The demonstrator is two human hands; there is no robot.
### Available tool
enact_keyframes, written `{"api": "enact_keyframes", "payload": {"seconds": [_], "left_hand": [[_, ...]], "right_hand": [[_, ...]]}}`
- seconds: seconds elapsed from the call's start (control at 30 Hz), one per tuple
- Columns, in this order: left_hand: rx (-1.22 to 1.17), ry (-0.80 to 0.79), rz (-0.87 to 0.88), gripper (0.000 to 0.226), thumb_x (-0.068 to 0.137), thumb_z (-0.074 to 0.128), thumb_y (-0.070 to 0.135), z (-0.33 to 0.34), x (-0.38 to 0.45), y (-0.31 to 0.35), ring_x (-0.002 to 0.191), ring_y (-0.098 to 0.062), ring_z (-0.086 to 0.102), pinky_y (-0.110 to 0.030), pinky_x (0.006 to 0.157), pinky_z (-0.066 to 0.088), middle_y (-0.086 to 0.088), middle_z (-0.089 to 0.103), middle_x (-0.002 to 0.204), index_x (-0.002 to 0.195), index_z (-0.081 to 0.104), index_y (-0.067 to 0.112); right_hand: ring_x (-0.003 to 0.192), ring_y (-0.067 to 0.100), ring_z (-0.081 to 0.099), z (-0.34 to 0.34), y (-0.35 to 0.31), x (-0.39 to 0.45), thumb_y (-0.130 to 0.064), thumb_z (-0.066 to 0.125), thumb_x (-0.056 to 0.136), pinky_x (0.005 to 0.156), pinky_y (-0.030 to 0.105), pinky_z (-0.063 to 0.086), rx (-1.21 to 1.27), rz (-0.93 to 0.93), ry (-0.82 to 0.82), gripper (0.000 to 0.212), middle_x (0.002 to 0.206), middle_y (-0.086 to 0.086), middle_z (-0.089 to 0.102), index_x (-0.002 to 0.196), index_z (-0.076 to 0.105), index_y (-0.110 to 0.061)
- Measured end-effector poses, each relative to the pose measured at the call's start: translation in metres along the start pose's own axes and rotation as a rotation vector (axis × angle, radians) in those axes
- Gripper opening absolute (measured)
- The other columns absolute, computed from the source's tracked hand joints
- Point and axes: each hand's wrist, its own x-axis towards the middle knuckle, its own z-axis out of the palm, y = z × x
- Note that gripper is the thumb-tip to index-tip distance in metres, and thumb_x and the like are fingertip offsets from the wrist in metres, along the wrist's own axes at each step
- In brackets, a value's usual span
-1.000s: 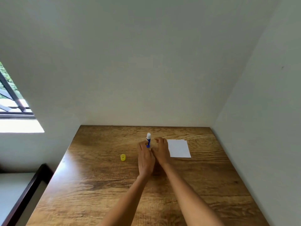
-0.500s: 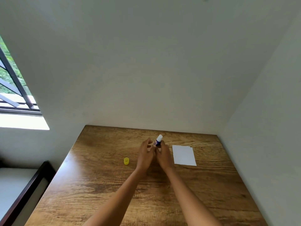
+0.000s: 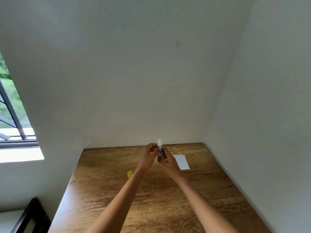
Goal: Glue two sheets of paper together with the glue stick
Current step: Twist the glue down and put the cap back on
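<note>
A blue glue stick (image 3: 159, 151) with its white glue tip exposed stands upright in the air above the wooden table (image 3: 151, 207). Both hands grip it: my left hand (image 3: 149, 157) on its left side, my right hand (image 3: 169, 163) around its lower body. Its yellow cap (image 3: 129, 174) lies on the table to the left of my left forearm. White paper (image 3: 182, 161) lies flat to the right, partly hidden behind my right hand; I cannot tell whether it is one sheet or two stacked.
White walls close the table in at the back and the right. A window (image 3: 11, 115) with a dark frame is at the left. A dark piece of furniture (image 3: 28, 217) stands beside the table's near left edge.
Both hands have lifted the glue stick higher off the table, and it now stands upright after tilting right. The head view has tilted upward. Cap and paper have not moved.
</note>
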Motion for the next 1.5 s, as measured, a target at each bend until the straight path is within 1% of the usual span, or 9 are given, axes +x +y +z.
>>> {"api": "enact_keyframes", "payload": {"seconds": [0.2, 0.43, 0.63, 0.9, 1.1, 1.17, 1.27, 1.33, 1.5], "left_hand": [[-0.098, -0.226, 0.002, 0.014, 0.095, 0.051, 0.018, -0.024, -0.032, 0.031, 0.075, -0.004, 0.064, -0.014, 0.068, 0.051, 0.003, 0.067, 0.083, 0.093, 0.064, 0.014], [-0.27, -0.19, -0.011, 0.018, 0.096, 0.049, 0.018, -0.048, -0.067, 0.044, 0.074, -0.003, 0.067, -0.014, 0.061, 0.05, 0.001, 0.071, 0.096, 0.104, 0.054, 0.004], [-0.308, -0.332, 0.014, 0.025, 0.088, 0.057, 0.035, -0.061, -0.084, 0.048, 0.076, -0.012, 0.065, -0.019, 0.06, 0.052, -0.005, 0.069, 0.094, 0.102, 0.065, 0.015], [-0.31, -0.136, 0.037, 0.009, 0.091, 0.058, 0.015, -0.04, -0.094, 0.066, 0.074, -0.004, 0.068, -0.012, 0.062, 0.051, 0.004, 0.071, 0.083, 0.096, 0.066, 0.015], [-0.297, -0.253, 0.066, 0.011, 0.092, 0.056, 0.014, -0.053, -0.086, 0.068, 0.075, -0.006, 0.068, -0.015, 0.065, 0.053, 0.005, 0.072, 0.081, 0.098, 0.065, 0.014], [-0.312, -0.244, 0.074, 0.011, 0.093, 0.055, 0.013, -0.052, -0.082, 0.068, 0.076, -0.006, 0.068, -0.015, 0.065, 0.052, 0.006, 0.073, 0.079, 0.098, 0.065, 0.012], [-0.357, -0.119, 0.075, 0.012, 0.093, 0.054, 0.013, -0.045, -0.073, 0.066, 0.074, -0.005, 0.068, -0.014, 0.064, 0.051, 0.006, 0.073, 0.077, 0.097, 0.064, 0.01], [-0.357, -0.099, 0.068, 0.014, 0.093, 0.053, 0.013, -0.044, -0.065, 0.064, 0.073, -0.006, 0.068, -0.014, 0.063, 0.051, 0.006, 0.073, 0.078, 0.1, 0.064, 0.007], [-0.332, -0.281, 0.046, 0.019, 0.093, 0.052, 0.017, -0.053, -0.048, 0.059, 0.082, -0.008, 0.068, -0.02, 0.063, 0.054, 0.006, 0.073, 0.083, 0.108, 0.06, 0.007]], "right_hand": [[0.064, 0.002, 0.054, 0.004, -0.038, -0.033, -0.037, 0.044, 0.096, 0.06, 0.019, 0.047, 0.175, 0.038, 0.016, 0.023, 0.075, -0.009, 0.054, 0.115, 0.053, -0.028], [0.097, 0.015, 0.063, 0.004, -0.065, -0.073, -0.019, 0.049, 0.095, 0.084, 0.028, 0.054, 0.367, 0.183, -0.187, 0.028, 0.113, 0.004, 0.065, 0.122, 0.057, -0.011], [0.099, 0.017, 0.063, 0.0, -0.079, -0.094, -0.028, 0.05, 0.094, 0.089, 0.032, 0.052, 0.368, 0.224, -0.275, 0.029, 0.103, 0.003, 0.066, 0.115, 0.061, -0.01], [0.059, 0.001, 0.06, 0.022, -0.092, -0.097, -0.033, 0.067, 0.083, 0.049, 0.015, 0.043, -0.118, -0.069, 0.311, 0.012, 0.065, -0.013, 0.062, 0.081, 0.062, -0.022], [0.106, 0.013, 0.061, -0.004, -0.091, -0.09, -0.041, 0.044, 0.095, 0.088, 0.03, 0.049, 0.095, 0.152, -0.206, 0.035, 0.111, 0.003, 0.067, 0.116, 0.061, -0.02], [0.113, 0.009, 0.057, -0.01, -0.089, -0.086, -0.04, 0.045, 0.095, 0.096, 0.025, 0.044, 0.097, 0.155, -0.19, 0.032, 0.119, -0.001, 0.065, 0.114, 0.064, -0.022], [0.092, 0.015, 0.066, 0.005, -0.089, -0.075, -0.035, 0.05, 0.094, 0.068, 0.007, 0.041, -0.184, 0.04, 0.135, 0.026, 0.095, -0.004, 0.071, 0.101, 0.07, -0.02], [0.09, 0.016, 0.067, 0.016, -0.086, -0.069, -0.035, 0.049, 0.094, 0.068, 0.018, 0.047, -0.196, -0.013, 0.206, 0.027, 0.095, -0.001, 0.073, 0.102, 0.069, -0.018], [0.113, 0.005, 0.056, -0.003, -0.073, -0.056, -0.041, 0.041, 0.096, 0.091, 0.026, 0.047, 0.171, 0.151, -0.256, 0.027, 0.115, -0.008, 0.064, 0.114, 0.058, -0.032]]}}
